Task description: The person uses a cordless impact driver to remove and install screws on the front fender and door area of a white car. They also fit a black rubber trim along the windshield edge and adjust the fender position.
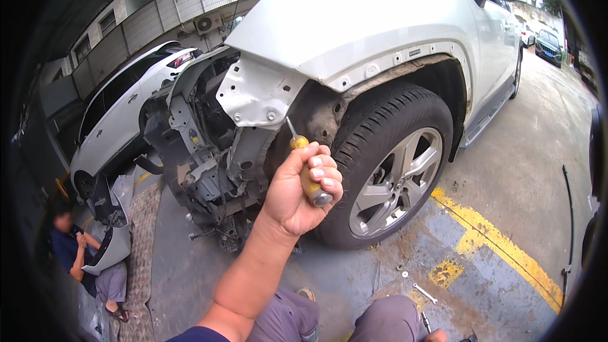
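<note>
Left hand (pixel 303 185) clenched around a yellow-handled screwdriver (pixel 306 170), thin metal shaft toward crumpled white fender (pixel 259 92).

Concrete workshop floor (pixel 519 171), grey and stained, with a worn yellow painted line (pixel 500 244) running diagonally and a patch of flaked blue-grey paint beside it. Resting on the floor: the front tyre (pixel 386 158) of a white car, standing at the edge of the yellow line; a small spanner (pixel 425 292) and two small loose fasteners (pixel 401 270) just beside it; a thin dark strip (pixel 569 215) lying along the right side. At left, a patterned mat (pixel 142 240) lies on the floor near a seated person (pixel 79 256).
</note>
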Demonstrator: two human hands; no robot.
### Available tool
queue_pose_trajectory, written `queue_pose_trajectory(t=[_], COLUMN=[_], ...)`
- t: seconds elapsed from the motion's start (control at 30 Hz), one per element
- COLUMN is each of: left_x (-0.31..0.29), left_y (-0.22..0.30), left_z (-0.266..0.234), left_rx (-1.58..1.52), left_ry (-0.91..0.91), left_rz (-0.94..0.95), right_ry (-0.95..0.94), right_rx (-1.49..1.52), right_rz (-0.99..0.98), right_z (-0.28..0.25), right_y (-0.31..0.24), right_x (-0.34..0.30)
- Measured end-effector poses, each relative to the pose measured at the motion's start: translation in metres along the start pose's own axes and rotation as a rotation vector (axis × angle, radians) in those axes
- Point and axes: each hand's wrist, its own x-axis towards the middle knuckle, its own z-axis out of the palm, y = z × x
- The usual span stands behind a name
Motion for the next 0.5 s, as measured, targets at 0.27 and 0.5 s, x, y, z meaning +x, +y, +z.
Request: queue_pose_trajectory(t=[0.27,0.5], left_x=[0.002,0.003], left_y=[-0.003,-0.002], left_z=[0.001,0.001], left_rx=[0.023,0.038], left_ry=[0.003,0.006], left_rz=[0.000,-0.003], right_ry=[0.391,0.490], right_rx=[0.261,0.588], right_rz=[0.330,0.508], right_z=[0.039,0.059], right_y=[0.046,0.043], right_x=[-0.104,-0.175])
